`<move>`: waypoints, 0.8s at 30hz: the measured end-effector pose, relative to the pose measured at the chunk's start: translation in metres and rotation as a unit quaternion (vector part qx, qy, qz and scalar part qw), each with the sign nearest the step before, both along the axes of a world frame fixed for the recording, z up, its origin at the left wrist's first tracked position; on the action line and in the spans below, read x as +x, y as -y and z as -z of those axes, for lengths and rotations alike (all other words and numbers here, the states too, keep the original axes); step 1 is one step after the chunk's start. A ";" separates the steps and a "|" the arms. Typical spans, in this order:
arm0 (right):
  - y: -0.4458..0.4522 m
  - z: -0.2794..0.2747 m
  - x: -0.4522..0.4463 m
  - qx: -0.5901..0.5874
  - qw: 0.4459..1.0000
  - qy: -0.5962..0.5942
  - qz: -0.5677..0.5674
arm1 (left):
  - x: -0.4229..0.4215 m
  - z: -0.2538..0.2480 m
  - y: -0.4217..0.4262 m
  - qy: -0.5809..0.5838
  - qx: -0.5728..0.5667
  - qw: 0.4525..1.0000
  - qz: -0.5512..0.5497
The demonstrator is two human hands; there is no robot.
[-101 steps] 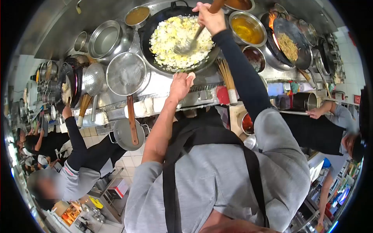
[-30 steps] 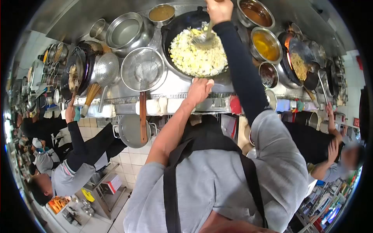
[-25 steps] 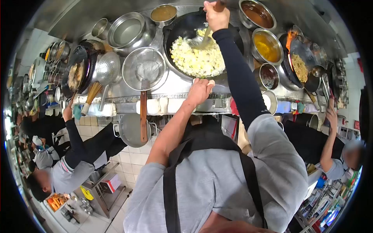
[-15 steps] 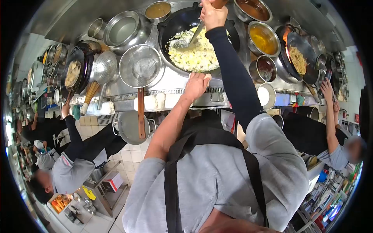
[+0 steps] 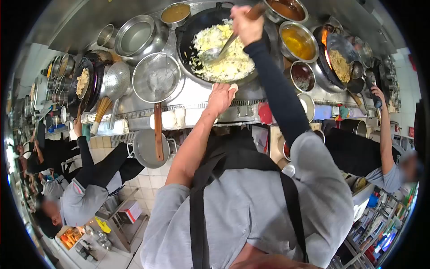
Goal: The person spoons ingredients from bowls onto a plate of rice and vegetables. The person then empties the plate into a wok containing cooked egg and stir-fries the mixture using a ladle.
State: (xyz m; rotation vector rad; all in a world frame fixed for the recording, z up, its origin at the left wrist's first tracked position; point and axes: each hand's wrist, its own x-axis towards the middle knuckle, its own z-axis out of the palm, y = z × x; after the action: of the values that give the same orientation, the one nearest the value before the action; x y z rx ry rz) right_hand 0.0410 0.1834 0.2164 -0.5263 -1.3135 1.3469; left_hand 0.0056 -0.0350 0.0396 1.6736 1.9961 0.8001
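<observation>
My right hand (image 5: 247, 26) is wrapped round the wooden handle of a metal ladle (image 5: 212, 54), above the far right part of a big black wok (image 5: 188, 40). The ladle's bowl rests in fried rice with yellow egg (image 5: 233, 67), on its left side. At the wok's near rim my left hand (image 5: 221, 97) is closed on a pale cloth (image 5: 233, 88). A mesh strainer (image 5: 156, 77) with a wooden handle lies left of the wok, and a bowl of yellow oil (image 5: 298, 42) stands to its right.
On the left are a perforated ladle (image 5: 117, 80), a bamboo brush (image 5: 103, 107), a steel pot (image 5: 134, 36) and a person (image 5: 85, 201) at another wok. On the right, flames burn beside a wok of noodles (image 5: 339, 65); a person's hand (image 5: 378, 93) reaches there. A sauce pot (image 5: 303, 76) stands nearer.
The ladle has swept through the rice, from the wok's far side to its left part. The view has shifted slightly. The person on the right has moved a hand at the neighbouring wok.
</observation>
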 end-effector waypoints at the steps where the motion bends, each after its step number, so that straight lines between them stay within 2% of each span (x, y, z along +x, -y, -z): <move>1: -0.008 -0.019 0.006 -0.032 0.999 -0.033 0.001 | -0.002 0.000 0.008 0.000 -0.008 1.000 0.006; 2: 0.013 -0.049 0.019 -0.014 1.000 -0.005 0.016 | -0.004 -0.001 -0.002 0.000 -0.004 1.000 0.010; 3: 0.033 -0.063 0.033 0.062 0.996 0.054 0.036 | -0.003 0.000 -0.007 0.003 -0.005 1.000 0.015; 6: 0.004 0.025 0.033 0.103 0.987 0.125 -0.023 | -0.008 -0.008 0.008 -0.026 -0.009 0.998 0.055; 7: -0.016 0.019 0.036 0.077 0.993 0.087 -0.027 | -0.018 -0.021 0.006 -0.039 0.007 0.997 0.067; 8: -0.019 0.007 0.039 0.022 0.998 0.048 -0.023 | -0.040 -0.062 0.001 0.032 -0.134 0.980 0.147; 9: -0.021 -0.010 0.042 -0.033 0.999 0.008 -0.014 | -0.052 -0.145 0.005 0.073 -0.215 0.963 0.144; 10: -0.002 -0.032 0.047 -0.013 0.998 0.047 0.048 | -0.063 -0.213 0.009 0.073 -0.225 0.964 0.119; 11: 0.024 -0.045 0.055 0.022 0.994 0.075 0.079 | -0.088 -0.221 0.020 0.017 -0.037 0.994 0.100; 12: 0.032 -0.029 0.051 0.094 0.987 0.086 0.102 | -0.092 -0.294 0.024 0.000 -0.035 0.999 0.022; 13: 0.041 -0.002 0.048 0.166 0.974 0.097 0.123 | -0.097 -0.356 0.027 -0.030 0.089 0.996 0.009; 14: 0.027 0.029 0.044 0.159 0.979 0.093 0.086 | -0.105 -0.398 0.032 -0.067 0.185 0.980 0.004; 15: 0.015 0.029 0.047 0.073 0.993 0.087 0.024 | -0.114 -0.427 0.041 -0.102 0.251 0.963 -0.004; 16: 0.000 0.020 0.047 0.018 0.999 0.044 0.011 | -0.123 -0.446 0.048 -0.131 0.283 0.950 -0.016; 17: -0.003 -0.003 0.046 -0.040 0.999 0.003 0.000 | -0.135 -0.451 0.051 -0.156 0.283 0.946 -0.027; 18: 0.008 -0.019 0.050 -0.036 0.999 -0.011 0.006 | -0.147 -0.447 0.053 -0.165 0.269 0.948 -0.042; 19: 0.030 -0.041 0.060 0.002 0.999 0.035 0.022 | -0.156 -0.438 0.056 -0.167 0.247 0.953 -0.057; 21: 0.058 -0.029 0.071 0.173 0.980 0.091 0.026 | -0.173 -0.421 0.059 -0.165 0.208 0.961 -0.080; 23: 0.045 0.024 0.072 0.155 0.976 0.155 0.002 | -0.186 -0.405 0.062 -0.159 0.179 0.967 -0.091; 24: 0.024 0.026 0.078 0.083 0.990 0.114 -0.023 | -0.190 -0.398 0.061 -0.156 0.169 0.969 -0.093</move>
State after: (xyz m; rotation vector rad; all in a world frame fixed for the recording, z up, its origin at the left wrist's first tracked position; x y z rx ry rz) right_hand 0.1186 0.1591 0.1906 -0.5504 -1.6179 1.2282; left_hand -0.1847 -0.0961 0.4380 1.9186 2.3658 1.0470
